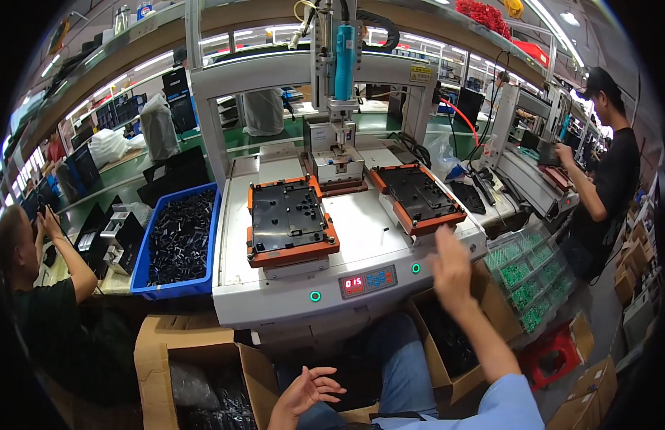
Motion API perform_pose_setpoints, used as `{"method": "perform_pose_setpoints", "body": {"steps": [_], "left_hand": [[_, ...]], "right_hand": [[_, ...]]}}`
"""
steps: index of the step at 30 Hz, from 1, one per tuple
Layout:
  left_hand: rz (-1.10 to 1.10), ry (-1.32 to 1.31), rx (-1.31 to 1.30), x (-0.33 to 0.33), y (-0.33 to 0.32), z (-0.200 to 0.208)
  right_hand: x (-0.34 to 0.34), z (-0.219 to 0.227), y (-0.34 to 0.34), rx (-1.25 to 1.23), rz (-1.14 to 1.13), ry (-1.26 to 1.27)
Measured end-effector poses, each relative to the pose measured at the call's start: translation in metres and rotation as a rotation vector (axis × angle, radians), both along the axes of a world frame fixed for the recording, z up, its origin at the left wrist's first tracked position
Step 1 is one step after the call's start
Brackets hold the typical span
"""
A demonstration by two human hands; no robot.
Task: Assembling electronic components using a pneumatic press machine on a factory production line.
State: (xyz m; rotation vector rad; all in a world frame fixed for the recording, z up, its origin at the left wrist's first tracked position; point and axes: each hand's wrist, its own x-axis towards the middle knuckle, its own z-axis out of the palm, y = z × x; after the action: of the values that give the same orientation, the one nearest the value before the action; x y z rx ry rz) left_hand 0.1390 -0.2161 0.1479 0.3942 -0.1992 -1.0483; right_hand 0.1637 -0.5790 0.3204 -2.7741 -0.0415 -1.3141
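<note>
Right hand (453, 278) is blurred; whether its fingers pinch anything cannot be told. Just beyond it, a black panel (420, 192) sits in an orange fixture (434, 226). Left hand (309, 392): fingers loosely spread; ahead of it, well apart, lies a second black panel (275, 223).

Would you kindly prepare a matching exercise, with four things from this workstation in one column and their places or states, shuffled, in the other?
Things
1. Left hand
2. Blue bin
3. Turquoise cylinder
4. Right hand

Places or states
A. Upright, high above the white machine
B. Blurred, near the front of the right-hand orange-edged fixture
C. Near the picture's lower edge, fingers parted
D. Left of the machine, full of small black parts

Right pairs: 1-C, 2-D, 3-A, 4-B
</note>
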Motion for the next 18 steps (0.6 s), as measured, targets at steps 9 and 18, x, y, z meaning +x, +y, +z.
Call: {"method": "perform_pose_setpoints", "body": {"steps": [9, 18], "left_hand": [[-0.037, -0.02, 0.03, 0.003, -0.007, 0.003], [-0.034, -0.038, 0.055, 0.002, -0.007, 0.004]], "right_hand": [[-0.014, -0.05, 0.039, -0.02, -0.098, -0.045], [0.003, -0.008, 0.053, 0.096, -0.072, 0.05]]}}
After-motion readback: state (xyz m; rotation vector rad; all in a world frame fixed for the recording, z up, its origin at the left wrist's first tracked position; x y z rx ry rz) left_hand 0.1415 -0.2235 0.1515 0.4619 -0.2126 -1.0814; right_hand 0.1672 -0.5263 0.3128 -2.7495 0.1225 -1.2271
